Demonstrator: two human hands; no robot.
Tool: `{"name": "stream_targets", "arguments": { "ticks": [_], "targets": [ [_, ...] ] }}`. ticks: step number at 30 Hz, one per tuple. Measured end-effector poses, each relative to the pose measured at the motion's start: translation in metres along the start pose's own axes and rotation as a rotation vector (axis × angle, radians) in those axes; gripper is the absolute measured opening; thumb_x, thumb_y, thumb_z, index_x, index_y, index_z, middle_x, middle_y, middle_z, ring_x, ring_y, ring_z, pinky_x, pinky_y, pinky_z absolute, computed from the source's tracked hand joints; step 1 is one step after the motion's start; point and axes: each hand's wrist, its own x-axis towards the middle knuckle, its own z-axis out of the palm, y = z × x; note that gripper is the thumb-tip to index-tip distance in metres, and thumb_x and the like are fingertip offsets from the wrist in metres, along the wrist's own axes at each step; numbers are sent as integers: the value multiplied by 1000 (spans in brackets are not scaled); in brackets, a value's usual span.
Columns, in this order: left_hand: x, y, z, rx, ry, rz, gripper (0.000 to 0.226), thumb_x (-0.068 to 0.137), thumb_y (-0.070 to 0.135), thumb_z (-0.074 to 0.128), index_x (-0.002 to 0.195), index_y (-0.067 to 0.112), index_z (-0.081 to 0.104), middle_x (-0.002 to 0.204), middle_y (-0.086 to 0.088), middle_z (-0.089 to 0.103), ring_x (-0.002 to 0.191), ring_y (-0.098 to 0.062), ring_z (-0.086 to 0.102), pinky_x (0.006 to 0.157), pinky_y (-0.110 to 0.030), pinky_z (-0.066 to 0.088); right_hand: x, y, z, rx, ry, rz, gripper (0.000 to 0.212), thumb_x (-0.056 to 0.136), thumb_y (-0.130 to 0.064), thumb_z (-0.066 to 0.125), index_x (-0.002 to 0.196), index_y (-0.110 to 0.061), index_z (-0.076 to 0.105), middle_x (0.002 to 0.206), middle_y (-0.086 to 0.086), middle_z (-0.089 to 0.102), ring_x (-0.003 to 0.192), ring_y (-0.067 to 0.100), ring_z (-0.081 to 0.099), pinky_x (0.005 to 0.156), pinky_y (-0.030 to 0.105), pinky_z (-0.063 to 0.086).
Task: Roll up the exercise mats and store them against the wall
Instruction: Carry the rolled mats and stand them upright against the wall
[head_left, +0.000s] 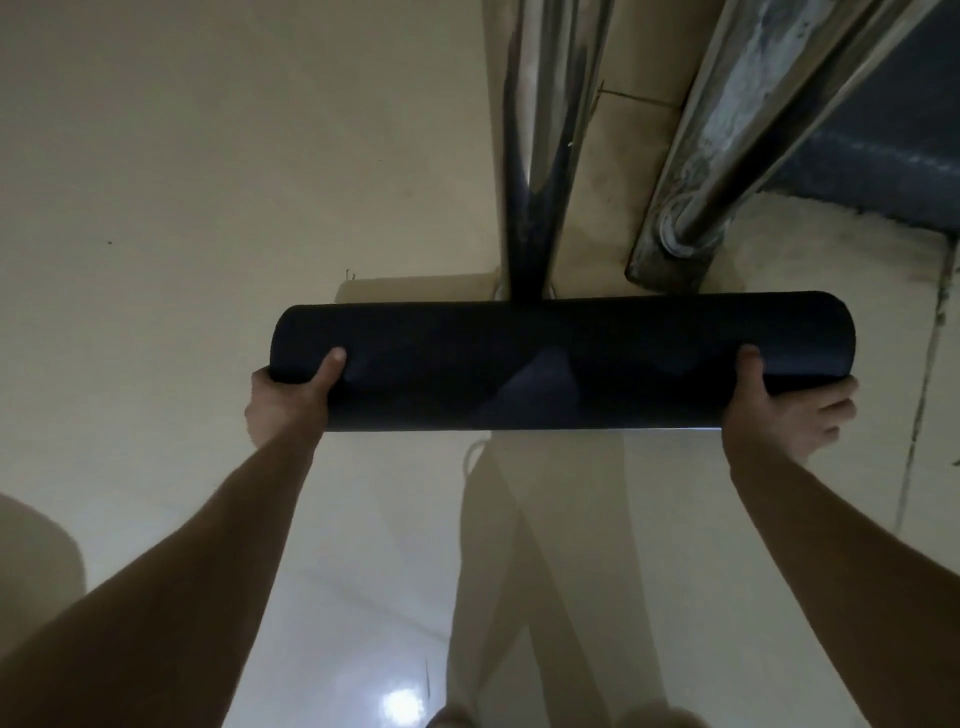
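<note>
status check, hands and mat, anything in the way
Left hand and right hand grip rolled dark mat by its ends. Fully rolled, held level. Shiny metal posts just beyond it.

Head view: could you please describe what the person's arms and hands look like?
The left forearm and right forearm are bare, no sleeves in view. The left hand and right hand wear no gloves; no watch, bracelet or ring shows, though the light is dim.

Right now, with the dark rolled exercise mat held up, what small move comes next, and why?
Probably lower the dark rolled exercise mat toward the floor by the shiny metal poles: it is fully rolled, the left hand and right hand grip its ends.
</note>
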Motion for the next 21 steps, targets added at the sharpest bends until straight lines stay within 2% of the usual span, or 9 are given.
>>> {"name": "stream_targets", "arguments": {
  "ticks": [3, 5, 7, 9, 11, 15, 17, 19, 21],
  "targets": [
    [4, 9, -2, 148, -60, 90, 82, 82, 54, 76, 142, 9, 42, 142, -16, 53, 128, -40, 50, 95, -46, 45, -4, 4, -3, 7, -52, -6, 114, 89, -72, 60, 164, -8, 3, 164, 19, 20, 143, 48, 31, 116, 56, 29],
    [-1, 29, -3, 397, 3, 392, 80, 87, 35, 73, 153, 18, 30, 159, -14, 34, 143, -39, 33, 115, -51, 33, -16, -1, 0, 64, -33, 165, 123, 84, -80, 58, 164, -10, -1, 164, 18, 21, 142, 48, 33, 117, 55, 30],
    [-11, 54, 6, 540, -105, 729, 70, 87, 21, 67, 150, 30, 39, 158, -8, 39, 142, -34, 38, 119, -51, 27, -38, -3, 9, 191, -79, 443, 144, 61, -101, 52, 163, -11, 5, 158, 19, 33, 137, 47, 42, 115, 56, 37],
    [-19, 80, 24, 598, -431, 802, 60, 87, 44, 64, 143, 33, 50, 146, -3, 55, 132, -31, 50, 114, -51, 35, -65, 5, 22, 403, -228, 552, 167, 23, -110, 51, 156, -13, 29, 145, 15, 50, 126, 40, 56, 105, 55, 50],
    [-21, 95, 42, 746, -650, 789, 99, 67, 84, 58, 149, 30, 42, 147, -1, 53, 133, -30, 48, 114, -55, 33, -91, 15, 43, 512, -410, 541, 160, 13, -102, 66, 145, -14, 47, 134, 8, 61, 114, 30, 63, 92, 48, 57],
    [-12, 96, 62, 1016, -588, 927, 123, 53, 92, 66, 153, 33, 27, 151, -3, 46, 135, -37, 43, 110, -64, 28, -124, 8, 73, 622, -488, 555, 143, 15, -94, 75, 132, -15, 54, 108, 2, 67, 92, 22, 68, 73, 35, 52],
    [-10, 94, 64, 1010, -557, 937, 126, 45, 96, 60, 150, 35, 28, 147, -3, 50, 131, -37, 47, 109, -64, 32, -125, 4, 77, 640, -500, 618, 117, 38, -90, 78, 125, -16, 54, 104, 4, 66, 98, 29, 67, 81, 43, 58],
    [-8, 91, 65, 1003, -533, 964, 123, 46, 97, 58, 148, 35, 31, 144, -3, 52, 128, -37, 49, 107, -63, 34, -122, 4, 75, 680, -539, 664, 81, 70, -73, 78, 122, -17, 56, 108, 2, 65, 107, 22, 62, 97, 44, 55],
    [-11, 90, 64, 1001, -528, 977, 118, 52, 95, 61, 149, 36, 30, 145, -4, 52, 128, -38, 49, 108, -63, 35, -120, 6, 72, 719, -623, 693, 93, 70, -69, 80, 140, -18, 48, 114, 1, 62, 106, 22, 61, 102, 42, 47]
  ]
}}
